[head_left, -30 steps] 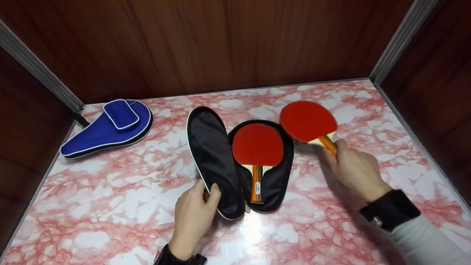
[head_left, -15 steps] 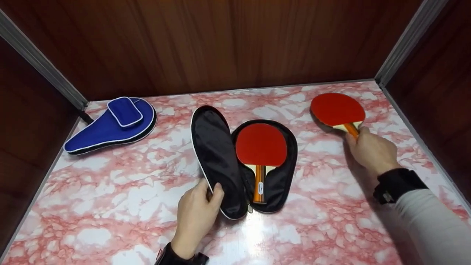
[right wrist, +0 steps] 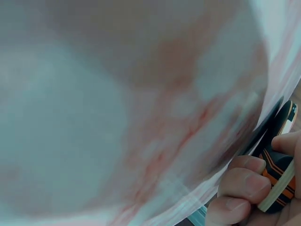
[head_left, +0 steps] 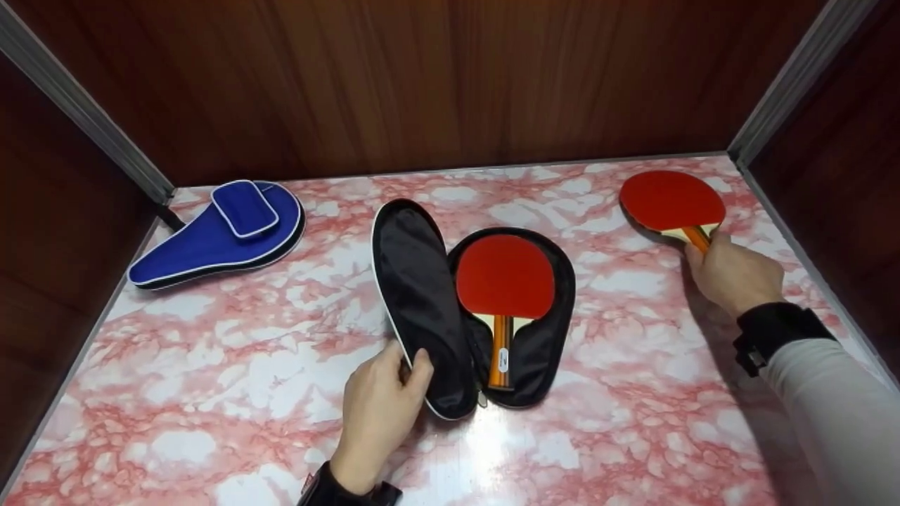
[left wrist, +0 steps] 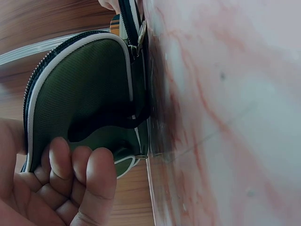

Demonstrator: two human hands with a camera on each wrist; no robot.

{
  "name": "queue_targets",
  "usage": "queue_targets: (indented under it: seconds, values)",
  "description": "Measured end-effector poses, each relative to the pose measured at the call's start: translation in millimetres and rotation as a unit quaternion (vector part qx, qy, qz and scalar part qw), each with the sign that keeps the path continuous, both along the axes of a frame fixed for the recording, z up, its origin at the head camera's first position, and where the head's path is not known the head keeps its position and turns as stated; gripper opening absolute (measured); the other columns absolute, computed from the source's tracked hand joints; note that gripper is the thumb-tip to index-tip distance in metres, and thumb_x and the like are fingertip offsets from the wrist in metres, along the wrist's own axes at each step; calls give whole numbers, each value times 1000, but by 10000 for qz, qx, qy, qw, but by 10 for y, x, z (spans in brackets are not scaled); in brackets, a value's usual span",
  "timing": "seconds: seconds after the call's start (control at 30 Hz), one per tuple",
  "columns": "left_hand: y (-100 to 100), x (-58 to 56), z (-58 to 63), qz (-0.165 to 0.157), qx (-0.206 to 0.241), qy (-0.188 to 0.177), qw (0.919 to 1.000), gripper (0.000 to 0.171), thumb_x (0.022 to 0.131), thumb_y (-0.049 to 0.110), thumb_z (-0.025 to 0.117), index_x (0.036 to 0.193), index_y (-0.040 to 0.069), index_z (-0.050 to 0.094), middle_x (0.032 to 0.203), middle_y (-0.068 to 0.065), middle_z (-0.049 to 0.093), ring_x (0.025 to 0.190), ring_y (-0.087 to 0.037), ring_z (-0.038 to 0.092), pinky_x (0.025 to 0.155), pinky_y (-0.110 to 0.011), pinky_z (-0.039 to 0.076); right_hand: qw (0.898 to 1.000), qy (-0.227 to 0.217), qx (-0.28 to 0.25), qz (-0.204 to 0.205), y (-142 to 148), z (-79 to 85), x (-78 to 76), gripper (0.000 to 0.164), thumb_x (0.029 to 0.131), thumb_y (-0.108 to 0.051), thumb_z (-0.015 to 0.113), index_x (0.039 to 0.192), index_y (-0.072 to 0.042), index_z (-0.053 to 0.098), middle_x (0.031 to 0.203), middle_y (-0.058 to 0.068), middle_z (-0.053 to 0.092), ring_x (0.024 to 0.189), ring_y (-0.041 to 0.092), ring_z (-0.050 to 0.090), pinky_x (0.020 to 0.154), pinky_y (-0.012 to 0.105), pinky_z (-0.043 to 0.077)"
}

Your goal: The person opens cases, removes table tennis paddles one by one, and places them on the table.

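Pink-marbled surface [head_left: 274,372]: black-lined zip case [head_left: 545,355] cradles red paddle [head_left: 505,277]; left hand [head_left: 380,407] pinches case flap [head_left: 418,288], right hand [head_left: 742,274] grips second paddle [head_left: 673,202].

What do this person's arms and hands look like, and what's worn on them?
The left hand and right hand are ungloved. Each wrist has a dark strap: a left band and a broad right band. A pale grey sleeve covers the right forearm; no left sleeve shows.

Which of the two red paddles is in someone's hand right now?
The far-right paddle, held in the right hand; the other paddle lies inside the open case.
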State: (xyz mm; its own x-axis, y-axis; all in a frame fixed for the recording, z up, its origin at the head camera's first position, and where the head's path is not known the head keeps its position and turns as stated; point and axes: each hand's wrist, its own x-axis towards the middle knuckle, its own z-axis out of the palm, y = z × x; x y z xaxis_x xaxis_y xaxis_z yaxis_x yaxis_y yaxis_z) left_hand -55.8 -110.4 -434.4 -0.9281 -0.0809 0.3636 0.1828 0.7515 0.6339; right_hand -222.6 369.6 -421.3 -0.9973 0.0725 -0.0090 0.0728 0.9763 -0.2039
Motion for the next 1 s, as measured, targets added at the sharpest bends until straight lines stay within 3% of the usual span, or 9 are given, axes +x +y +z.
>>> queue_targets:
  seconds: [0.1, 0.2, 0.33, 0.5, 0.57, 0.7, 0.77, 1.0]
  values:
    - [-3, 5, 4, 0, -2, -4, 10000, 36, 100, 22, 70, 71, 20, 48, 60, 12, 41, 56, -20, 53, 57, -42, 44, 9999, 100, 14, -3, -14, 3, -6, 60, 114, -31, 53, 134, 25, 46, 68, 17, 53, 58, 41, 55, 56, 59, 51]
    - [-5, 9, 7, -16, 6, -19, 10000, 36, 100, 22, 70, 72, 21, 48, 60, 12, 41, 56, -19, 52, 56, -41, 44, 9999, 153, 80, -13, -36, 0, -8, 62, 114, -31, 52, 136, 27, 46, 64, 18, 52, 56, 44, 55, 54, 61, 51]
    - [-4, 10, 12, -7, 8, -13, 10000, 36, 100, 23, 69, 71, 20, 48, 60, 12, 41, 55, -18, 51, 56, -40, 43, 9998, 38, 196, -73, -61, 8, -23, 63, 114, -32, 51, 134, 28, 47, 62, 18, 52, 56, 45, 55, 54, 61, 51]
    - [3, 2, 19, -8, 11, -12, 10000, 36, 100, 22, 70, 71, 20, 47, 60, 11, 40, 56, -20, 52, 56, -42, 44, 9991, -224, 278, -227, -85, 23, -48, 57, 115, -33, 48, 120, 24, 49, 64, 20, 53, 59, 46, 56, 57, 60, 51]
    - [7, -1, 20, -20, 9, -6, 10000, 36, 100, 22, 70, 71, 20, 48, 60, 11, 40, 56, -20, 53, 56, -42, 44, 9988, -244, 343, -260, -100, 18, -51, 60, 115, -33, 46, 123, 26, 49, 64, 21, 54, 60, 48, 57, 57, 60, 51]
    - [11, -4, 14, -49, 6, -4, 10000, 35, 100, 22, 70, 72, 21, 49, 60, 12, 40, 56, -19, 51, 56, -42, 44, 9982, 239, 533, -157, -139, -33, -37, 61, 114, -30, 49, 118, 30, 51, 60, 25, 54, 57, 53, 58, 52, 61, 49]
    - [11, -3, 10, -50, 8, -2, 10000, 34, 100, 21, 70, 72, 21, 49, 60, 12, 40, 56, -19, 51, 56, -42, 44, 9961, 595, 636, -106, -168, -72, -20, 57, 112, -28, 53, 107, 29, 53, 57, 25, 52, 54, 53, 56, 49, 60, 48]
    - [5, 2, 1, -37, 4, 39, 10000, 33, 100, 22, 70, 73, 21, 51, 60, 12, 41, 57, -22, 54, 57, -45, 46, 9801, 1717, 990, 60, -250, -166, 49, 50, 109, -21, 61, 99, 27, 56, 50, 21, 44, 47, 52, 53, 46, 61, 46]
